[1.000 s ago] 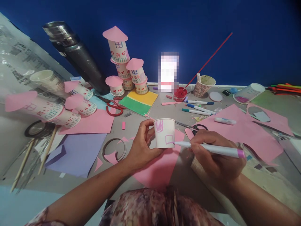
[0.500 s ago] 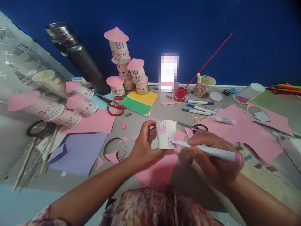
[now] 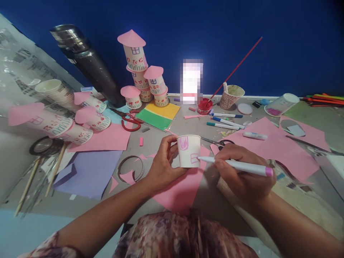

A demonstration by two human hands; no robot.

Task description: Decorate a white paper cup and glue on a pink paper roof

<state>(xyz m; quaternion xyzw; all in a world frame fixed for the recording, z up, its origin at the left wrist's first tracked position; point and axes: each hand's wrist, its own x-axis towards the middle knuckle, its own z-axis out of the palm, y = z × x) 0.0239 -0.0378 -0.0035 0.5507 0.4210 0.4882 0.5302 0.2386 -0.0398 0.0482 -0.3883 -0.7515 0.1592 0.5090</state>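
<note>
A small white paper cup (image 3: 185,157) is upright in my left hand (image 3: 163,163), gripped between the thumb near its base and the fingers around its far left side. It bears a pink scribbled arch near the rim and a small pink outlined box lower right. My right hand (image 3: 245,173) is closed around a white marker (image 3: 239,165) with a pink end; its tip meets the cup at the box's right side. Under the cup lies a pink paper sheet (image 3: 178,195). Scissors (image 3: 221,142) with dark handles lie behind, partly hidden by my right hand.
Decorated cup towers with pink cone roofs (image 3: 131,38) stand at the back, beside a dark flask (image 3: 91,68). Markers (image 3: 224,125), a red paint pot (image 3: 204,106) with a stick, a patterned cup (image 3: 231,98) and pink paper (image 3: 285,150) lie to the right. A tape roll (image 3: 119,168) sits left.
A line now crosses inside the pink box on the cup. The marker tip has shifted slightly right relative to the box, and the whole view has shifted a little.
</note>
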